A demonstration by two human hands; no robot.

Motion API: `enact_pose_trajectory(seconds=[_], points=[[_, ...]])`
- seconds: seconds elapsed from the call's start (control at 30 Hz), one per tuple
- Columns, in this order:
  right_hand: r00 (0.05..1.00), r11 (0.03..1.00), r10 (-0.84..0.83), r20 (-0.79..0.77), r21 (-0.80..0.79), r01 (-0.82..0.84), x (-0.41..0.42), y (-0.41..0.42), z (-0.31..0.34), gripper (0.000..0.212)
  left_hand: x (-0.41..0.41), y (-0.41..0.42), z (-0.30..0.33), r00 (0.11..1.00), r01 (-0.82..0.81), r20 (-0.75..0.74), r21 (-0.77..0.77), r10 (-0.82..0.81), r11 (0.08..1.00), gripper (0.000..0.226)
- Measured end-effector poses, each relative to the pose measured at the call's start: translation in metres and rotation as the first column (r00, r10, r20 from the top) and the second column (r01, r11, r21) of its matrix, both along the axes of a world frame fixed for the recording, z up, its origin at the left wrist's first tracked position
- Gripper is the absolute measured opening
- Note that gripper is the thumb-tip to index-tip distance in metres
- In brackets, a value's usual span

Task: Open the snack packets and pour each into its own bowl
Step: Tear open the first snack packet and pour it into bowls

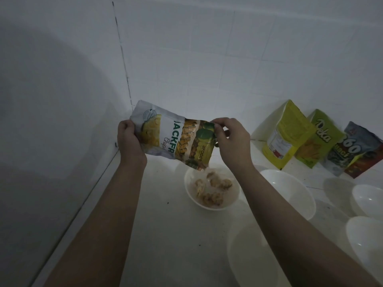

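Both hands, left hand (pixel 129 139) and right hand (pixel 232 139), grip jackfruit packet (pixel 176 137) tilted over near-left bowl (pixel 212 188), pouring step underway; next, likely empty it, take another far-right packet (pixel 287 135).

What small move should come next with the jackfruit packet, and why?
Probably keep tipping the jackfruit packet a little steeper. The left hand grips its bottom end, the right hand pinches the mouth end, and chips already lie in the white bowl below, so some may remain inside.
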State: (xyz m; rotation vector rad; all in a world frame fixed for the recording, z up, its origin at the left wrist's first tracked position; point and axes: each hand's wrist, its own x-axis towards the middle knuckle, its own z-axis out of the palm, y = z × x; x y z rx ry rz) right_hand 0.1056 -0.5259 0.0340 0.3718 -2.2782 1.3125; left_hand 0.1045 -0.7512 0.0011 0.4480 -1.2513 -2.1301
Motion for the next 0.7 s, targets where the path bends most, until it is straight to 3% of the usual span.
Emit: enact_pose_trajectory(seconds=[0.4,0.7], points=[[0.999,0.998,-0.045,-0.029,-0.048,0.043,0.019,-0.006,0.006,0.019,0.012,-0.004,0.012,0.998,0.057,-0.019,0.038,-0.057,0.998,0.031],[0.992,0.987,-0.123,-0.041,-0.105,0.118,0.041,0.048,0.001,0.019,0.018,0.053,0.013,0.994,0.113,-0.012,0.020,-0.112,0.993,0.032]])
